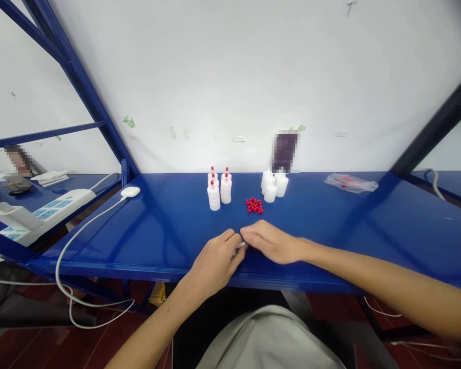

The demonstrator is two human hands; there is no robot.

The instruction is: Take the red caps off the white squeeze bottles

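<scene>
Two hands: the left hand (215, 261) and right hand (271, 241) meet at the near edge of the table (169, 230), fingertips together over a small white piece (241, 245).
White piece: pinched between the two hands, mostly hidden; what it is cannot be told.
Left hand: fingers curled, thumb and forefinger closed on the piece's left end.
Right hand: palm down, fingers bent narrow, tips on the piece's right end.
Red caps (254, 205): a loose heap on the table, just beyond the hands and well short of the wall.
Capped bottles (219, 190): four white bottles with red tips, upright in a tight cluster, just left of the red caps.
Open bottles (274, 185): a cluster of white bottles without red tips, upright, just right of and behind the red caps.
Bag (351, 182): clear plastic with something red inside, lying flat, far right of the red caps.
Dark thing (285, 151): blurred, standing against the wall behind the open bottles.
Adapter (130, 192): white, with a cable running off the table edge, far left of the red caps.
Power strip (42, 212): white, on the next shelf, left of the adapter.
</scene>
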